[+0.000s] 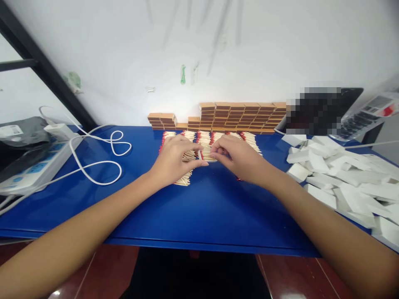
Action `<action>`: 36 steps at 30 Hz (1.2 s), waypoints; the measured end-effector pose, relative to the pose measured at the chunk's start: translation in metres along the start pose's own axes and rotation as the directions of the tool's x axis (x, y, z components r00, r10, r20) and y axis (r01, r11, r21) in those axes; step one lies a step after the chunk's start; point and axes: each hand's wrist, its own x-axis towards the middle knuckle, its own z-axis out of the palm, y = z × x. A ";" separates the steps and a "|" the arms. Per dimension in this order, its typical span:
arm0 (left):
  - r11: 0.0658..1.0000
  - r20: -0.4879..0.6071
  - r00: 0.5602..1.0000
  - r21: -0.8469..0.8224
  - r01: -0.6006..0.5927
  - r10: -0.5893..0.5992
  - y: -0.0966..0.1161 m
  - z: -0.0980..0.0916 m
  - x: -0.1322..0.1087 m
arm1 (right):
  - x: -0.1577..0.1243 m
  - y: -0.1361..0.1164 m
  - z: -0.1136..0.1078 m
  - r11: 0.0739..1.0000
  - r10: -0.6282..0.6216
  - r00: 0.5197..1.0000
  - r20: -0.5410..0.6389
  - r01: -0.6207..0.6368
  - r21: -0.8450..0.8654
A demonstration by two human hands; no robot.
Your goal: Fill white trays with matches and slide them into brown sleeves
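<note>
Matches with red heads [183,179] lie in rows on the blue table, in front of the wall and partly under both hands. My left hand [174,160] has its thumb and forefinger closed on the end of a small white tray [200,155]. Matches with red heads show just right of that end, between the hands. Curled in beside these matches, my right hand [238,158] has its thumb and fingers drawn together; what they grip is too small to make out.
Brown matchboxes [230,114] stand stacked along the wall. White box trays [346,174] are heaped at the right, below a dark screen [349,101]. A power strip [40,166] and looped white cable [116,182] lie on the blue table [187,220] at the left.
</note>
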 end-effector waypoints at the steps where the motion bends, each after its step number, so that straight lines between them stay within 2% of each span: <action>1: 1.000 0.004 1.000 -0.004 0.004 -0.004 0.000 0.001 0.000 | 0.000 0.000 0.000 1.000 0.006 1.000 0.016 -0.007 0.014; 4: 1.000 0.017 1.000 -0.003 0.016 -0.016 -0.001 0.000 0.000 | 0.000 -0.001 -0.002 0.997 0.032 0.999 0.024 -0.033 0.063; 6: 0.999 0.013 0.999 0.012 0.033 -0.033 -0.005 -0.002 0.001 | 0.000 -0.001 -0.004 0.997 0.056 0.998 -0.021 -0.054 0.063; 10: 0.992 -0.068 0.990 0.010 0.124 -0.123 -0.017 -0.007 0.004 | 0.000 -0.001 0.000 0.995 0.102 0.991 -0.084 -0.103 0.000; 15: 0.979 -0.095 0.977 0.059 0.197 -0.191 -0.028 -0.010 0.005 | 0.000 0.003 0.020 0.995 0.082 0.996 0.032 -0.080 -0.064; 22: 0.977 -0.069 0.983 0.118 0.176 -0.169 -0.025 -0.010 0.005 | 0.004 0.006 0.029 0.992 0.089 0.993 0.077 -0.081 -0.097; 28: 0.976 -0.051 0.985 0.136 0.169 -0.163 -0.023 -0.009 0.006 | 0.005 0.004 0.026 0.983 0.134 0.982 0.132 -0.115 -0.146; 33: 0.976 -0.045 0.987 0.153 0.157 -0.151 -0.024 -0.010 0.006 | 0.000 0.008 0.011 0.975 0.155 0.955 0.253 -0.106 -0.195; 36: 0.977 -0.037 0.990 0.158 0.144 -0.140 -0.026 -0.010 0.005 | -0.003 0.010 0.002 0.972 0.182 0.941 0.287 -0.128 -0.198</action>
